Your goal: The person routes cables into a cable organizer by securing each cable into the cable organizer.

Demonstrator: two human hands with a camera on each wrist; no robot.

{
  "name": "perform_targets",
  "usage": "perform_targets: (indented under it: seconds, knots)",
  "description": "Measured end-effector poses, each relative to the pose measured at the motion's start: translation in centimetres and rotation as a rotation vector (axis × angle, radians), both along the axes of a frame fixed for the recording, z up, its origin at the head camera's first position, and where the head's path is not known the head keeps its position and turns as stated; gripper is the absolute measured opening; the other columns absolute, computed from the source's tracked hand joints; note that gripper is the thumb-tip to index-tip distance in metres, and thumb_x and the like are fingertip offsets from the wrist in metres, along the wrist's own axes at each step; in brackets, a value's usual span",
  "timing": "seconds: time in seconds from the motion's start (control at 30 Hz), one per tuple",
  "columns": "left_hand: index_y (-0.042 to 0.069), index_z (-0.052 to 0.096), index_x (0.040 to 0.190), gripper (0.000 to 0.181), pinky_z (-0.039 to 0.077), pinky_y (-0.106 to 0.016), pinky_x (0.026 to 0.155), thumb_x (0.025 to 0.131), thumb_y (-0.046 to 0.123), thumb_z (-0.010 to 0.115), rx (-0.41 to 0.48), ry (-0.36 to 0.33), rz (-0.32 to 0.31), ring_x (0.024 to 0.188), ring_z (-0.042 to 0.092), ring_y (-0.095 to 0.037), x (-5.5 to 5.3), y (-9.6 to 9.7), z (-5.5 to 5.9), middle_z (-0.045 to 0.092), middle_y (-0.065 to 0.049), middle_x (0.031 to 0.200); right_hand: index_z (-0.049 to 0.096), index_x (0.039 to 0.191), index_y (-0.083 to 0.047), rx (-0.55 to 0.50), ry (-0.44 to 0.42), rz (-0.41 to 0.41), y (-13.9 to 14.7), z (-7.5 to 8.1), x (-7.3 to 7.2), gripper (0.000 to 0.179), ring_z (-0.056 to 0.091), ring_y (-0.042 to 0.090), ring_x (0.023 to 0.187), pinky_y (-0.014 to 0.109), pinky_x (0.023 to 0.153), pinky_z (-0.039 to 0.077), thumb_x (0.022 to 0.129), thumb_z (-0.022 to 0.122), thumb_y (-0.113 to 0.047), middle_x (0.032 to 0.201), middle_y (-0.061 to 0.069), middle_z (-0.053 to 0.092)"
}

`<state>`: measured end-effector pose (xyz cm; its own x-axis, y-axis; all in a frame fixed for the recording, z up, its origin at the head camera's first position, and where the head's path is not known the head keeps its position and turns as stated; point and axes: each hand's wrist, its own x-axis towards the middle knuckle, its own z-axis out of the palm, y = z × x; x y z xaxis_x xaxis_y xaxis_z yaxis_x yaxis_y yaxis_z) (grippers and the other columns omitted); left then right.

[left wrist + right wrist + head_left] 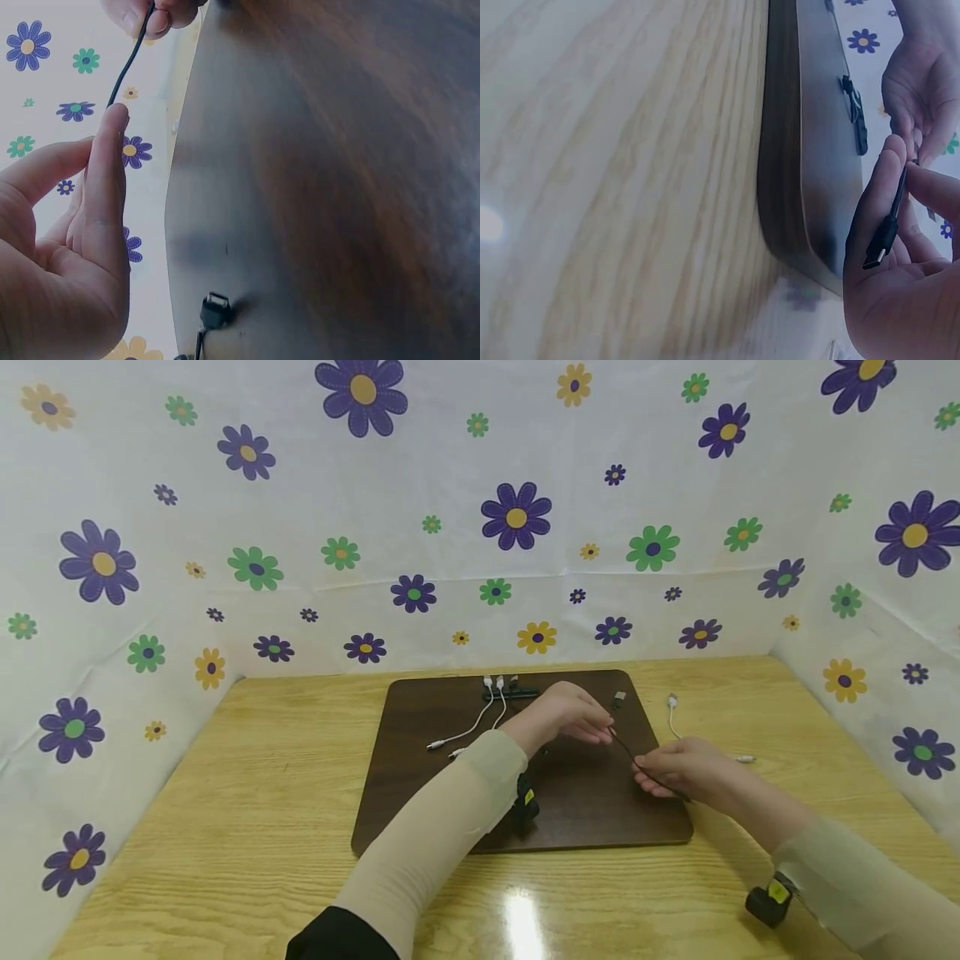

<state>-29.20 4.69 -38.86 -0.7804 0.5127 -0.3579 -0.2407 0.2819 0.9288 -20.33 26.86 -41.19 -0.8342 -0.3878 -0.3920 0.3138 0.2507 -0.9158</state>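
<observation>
A thin black cable (625, 745) stretches between my two hands over the right part of a dark brown board (600, 802). My left hand (570, 712) pinches it between thumb and fingertips, seen also in the left wrist view. My right hand (678, 767) pinches it near one end; a black plug (883, 241) with a small metal tip lies along those fingers. Low in the left wrist view is another black connector (215, 312) over the board; whether it joins the held cable I cannot tell. A silver-tipped USB plug (619, 697) lies at the board's back right.
White cables (480, 720) run from a black strip (519, 693) at the board's back, their upper plugs resting at it. Right of the board, another white cable (672, 714) lies on the wooden table (262, 793). A flowered cloth (450, 460) stands behind and beside the table.
</observation>
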Motion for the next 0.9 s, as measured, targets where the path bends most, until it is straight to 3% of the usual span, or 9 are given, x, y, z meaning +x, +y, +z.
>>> perform_targets:
  seconds: [0.43, 0.67, 0.9]
  knots:
    - [-0.014, 0.075, 0.117, 0.023, 0.065, -0.024, 0.063, 0.101, 0.002, 0.07, -0.03, -0.026, 0.05, 0.061, 0.073, -0.011, -0.7, -1.2, 0.0, 0.075, -0.03, 0.117, 0.067, 0.119, 0.013, 0.024, -0.005, -0.023, -1.5, 0.5, -0.9, 0.031, 0.07, 0.001, 0.078, 0.017, 0.074, 0.062, 0.109, 0.057, -0.014, 0.085, -0.007, 0.075]
    - [-0.012, 0.075, 0.117, 0.023, 0.067, -0.03, 0.076, 0.101, 0.004, 0.07, -0.037, -0.014, 0.068, 0.063, 0.074, -0.01, -0.9, -1.8, 0.1, 0.077, -0.028, 0.116, 0.068, 0.114, 0.01, 0.03, -0.003, -0.034, -2.3, 0.8, -1.4, 0.026, 0.069, 0.0, 0.075, 0.016, 0.073, 0.061, 0.109, 0.056, -0.012, 0.082, -0.008, 0.074]
    - [-0.012, 0.076, 0.116, 0.022, 0.067, -0.027, 0.072, 0.101, 0.003, 0.071, -0.037, -0.015, 0.129, 0.063, 0.074, -0.01, -1.4, -2.8, 0.0, 0.078, -0.027, 0.114, 0.069, 0.111, 0.01, 0.033, 0.003, -0.047, -3.4, 1.1, -2.4, 0.024, 0.068, -0.001, 0.072, 0.016, 0.071, 0.06, 0.109, 0.057, -0.011, 0.079, -0.008, 0.074]
